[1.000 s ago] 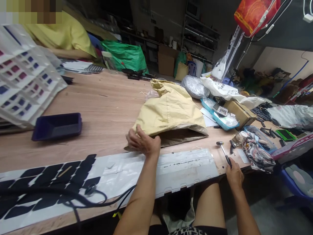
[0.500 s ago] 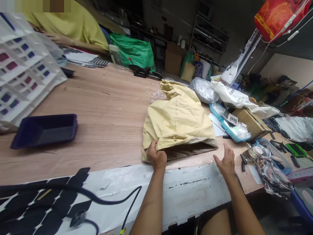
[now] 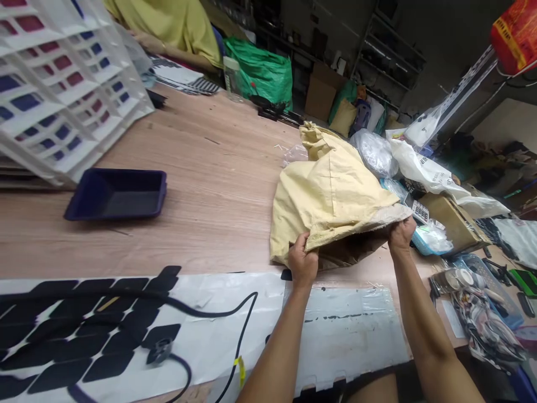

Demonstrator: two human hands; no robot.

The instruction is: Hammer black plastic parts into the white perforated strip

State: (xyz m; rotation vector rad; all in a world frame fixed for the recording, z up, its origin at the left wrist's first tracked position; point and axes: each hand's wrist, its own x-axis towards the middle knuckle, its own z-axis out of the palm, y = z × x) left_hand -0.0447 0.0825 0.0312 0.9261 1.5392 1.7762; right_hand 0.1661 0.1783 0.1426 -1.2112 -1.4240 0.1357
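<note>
A pale yellow woven sack [image 3: 331, 196] lies on the wooden table [image 3: 210, 173] with its open mouth facing me. My left hand [image 3: 302, 263] is closed on the upper edge of the mouth at its left side. My right hand [image 3: 401, 233] grips the same edge at its right corner. Between them the top layer is lifted and the brown inside of the sack shows.
A dark blue tray [image 3: 117, 194] sits left of the sack. White racks [image 3: 59, 84] stand at the far left. A white sheet with black shapes [image 3: 104, 330] and a black cable [image 3: 218, 313] lies along the near edge. Clutter, boxes and a calculator [image 3: 419, 211] crowd the right side. Another person in yellow [image 3: 168, 22] is at the far end.
My right hand left the hammer, came over and took hold of the sack's right corner. My left hand closed on the left edge, and the mouth of the sack has been lifted.
</note>
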